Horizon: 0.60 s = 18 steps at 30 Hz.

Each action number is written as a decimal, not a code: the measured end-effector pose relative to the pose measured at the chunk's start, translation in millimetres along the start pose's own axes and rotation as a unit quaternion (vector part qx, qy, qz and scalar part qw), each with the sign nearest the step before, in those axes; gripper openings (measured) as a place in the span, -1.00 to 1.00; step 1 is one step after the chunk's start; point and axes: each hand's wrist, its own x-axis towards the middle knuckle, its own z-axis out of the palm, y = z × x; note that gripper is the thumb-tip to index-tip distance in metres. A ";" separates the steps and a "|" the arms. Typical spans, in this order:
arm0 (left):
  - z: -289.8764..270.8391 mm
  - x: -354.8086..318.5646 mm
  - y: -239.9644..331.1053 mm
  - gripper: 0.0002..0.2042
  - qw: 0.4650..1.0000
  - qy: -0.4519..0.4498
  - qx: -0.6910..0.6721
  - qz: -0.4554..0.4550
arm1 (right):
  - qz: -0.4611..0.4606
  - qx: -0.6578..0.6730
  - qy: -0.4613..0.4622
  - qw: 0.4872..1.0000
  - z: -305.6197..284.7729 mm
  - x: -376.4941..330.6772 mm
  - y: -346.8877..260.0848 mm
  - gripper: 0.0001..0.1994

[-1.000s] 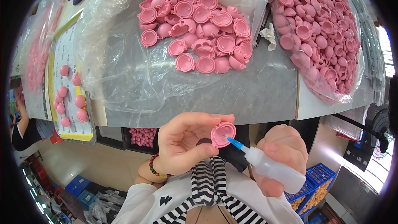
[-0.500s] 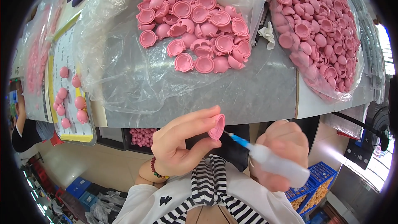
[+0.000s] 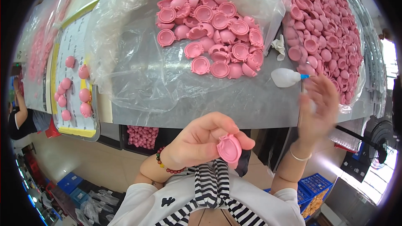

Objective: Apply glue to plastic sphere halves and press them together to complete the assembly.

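Note:
My left hand pinches a pink plastic half-shell between thumb and fingers, its hollow side turned up, just off the table's front edge. My right hand, blurred by motion, is at the right beside a clear bag of pink half-shells; its fingers are apart and nothing shows in them. Close to those fingers a white squeeze bottle lies on its side on the table, blue tip toward the hand. A loose heap of pink half-shells lies on clear plastic sheeting in front of me.
At the left a metal tray with yellow-taped edges holds several pink balls. A crumpled white tissue lies between heap and bag. A bin of pink balls stands below the table edge. A fan is at the right.
My right hand has let go of the squeeze bottle, now lying on the table, and has moved up and right to the bag. My left hand has shifted right and tilted the half-shell.

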 end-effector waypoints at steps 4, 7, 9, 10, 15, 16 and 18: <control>4.0 0.6 1.3 -0.64 0.996 -0.018 -0.079 -0.046 | -0.006 -0.233 0.109 0.966 -56.5 22.4 21.7 -0.81; 3.1 -1.3 4.2 -0.62 0.997 -0.021 -0.053 -0.045 | -0.043 -0.379 -0.071 0.922 -67.9 40.6 55.6 -0.72; 5.3 -1.3 4.6 -0.61 0.998 -0.024 -0.048 -0.032 | 0.033 -0.361 -0.088 0.928 -71.9 36.0 65.1 -0.69; 8.4 -2.3 5.5 -0.64 0.997 0.012 -0.069 -0.036 | 0.029 -0.364 -0.090 0.927 -70.8 34.6 65.0 -0.71; -2.1 -3.6 -2.1 -0.58 0.989 -0.050 -0.136 -0.031 | 0.030 -0.375 -0.113 0.920 -74.4 33.1 56.7 -0.76; -2.1 -3.4 -3.0 -0.58 0.985 -0.054 -0.159 -0.030 | 0.009 -0.382 -0.116 0.917 -77.4 31.0 56.4 -0.79; -2.0 -3.7 -3.8 -0.58 0.981 -0.058 -0.181 -0.030 | -0.011 -0.389 -0.120 0.913 -76.7 30.9 55.5 -0.81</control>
